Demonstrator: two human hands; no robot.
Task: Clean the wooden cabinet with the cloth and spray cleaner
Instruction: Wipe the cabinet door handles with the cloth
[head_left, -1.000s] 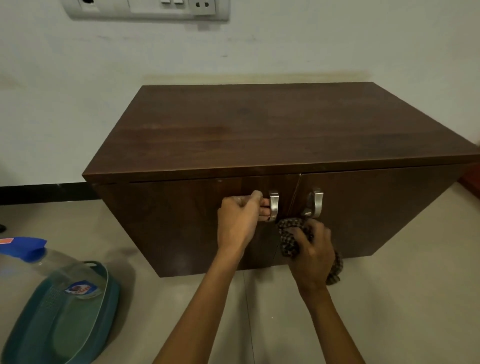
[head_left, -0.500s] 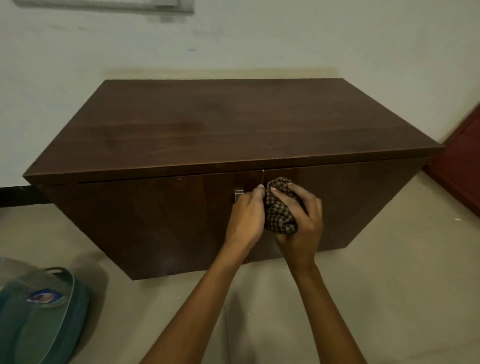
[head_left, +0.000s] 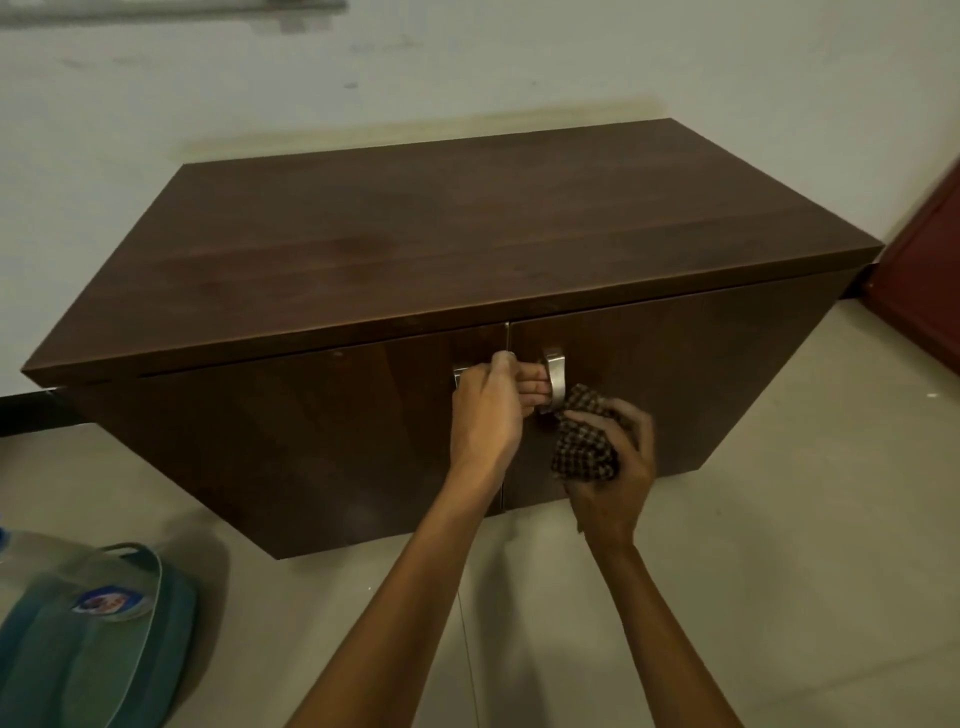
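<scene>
The dark brown wooden cabinet (head_left: 415, 244) stands on the floor against the wall, both doors closed. The work looks to be at the front: the left hand (head_left: 485, 410) curls its grip around the silver metal handles (head_left: 555, 382), while the right hand (head_left: 615, 480) clenches a bunched checked cloth (head_left: 584, 441) just beside them. Whether the top is wiped cannot be told. Near left, a teal plastic tray (head_left: 156, 623) holds a clear spray bottle (head_left: 62, 577).

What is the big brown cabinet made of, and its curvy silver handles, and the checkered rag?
The dark brown cabinet looks like wood or wood-look laminate: grain streaks, smooth soft sheen. The curved silver door handle seems brushed metal, pale and dully shiny. The brown checkered cloth in the right hand looks woven fabric, bunched and soft.
</scene>
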